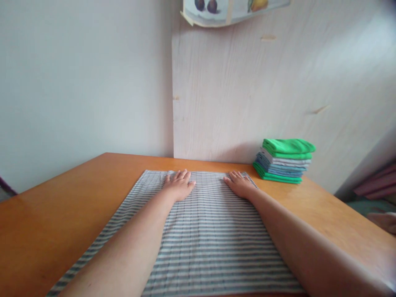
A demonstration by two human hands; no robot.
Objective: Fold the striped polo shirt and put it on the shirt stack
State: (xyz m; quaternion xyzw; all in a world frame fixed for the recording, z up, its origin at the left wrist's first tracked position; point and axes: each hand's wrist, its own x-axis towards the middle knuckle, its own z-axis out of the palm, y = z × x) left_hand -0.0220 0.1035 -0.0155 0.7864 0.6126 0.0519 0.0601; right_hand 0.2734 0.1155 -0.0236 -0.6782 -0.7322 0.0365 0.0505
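Note:
A grey and white striped cloth (210,231) lies spread flat on the orange wooden table (62,206). My left hand (178,185) rests palm down on the cloth near its far edge, fingers stretched out. My right hand (239,184) lies flat on the cloth too, close to the far right corner, fingers extended. Neither hand holds anything. Both forearms reach across the cloth from the near edge.
A stack of folded cloths (284,161), green, grey and blue, sits at the back right of the table against a pale wood-grain panel (247,95). A white wall (83,82) rises behind on the left. Part of someone's skin (385,222) shows at the right edge.

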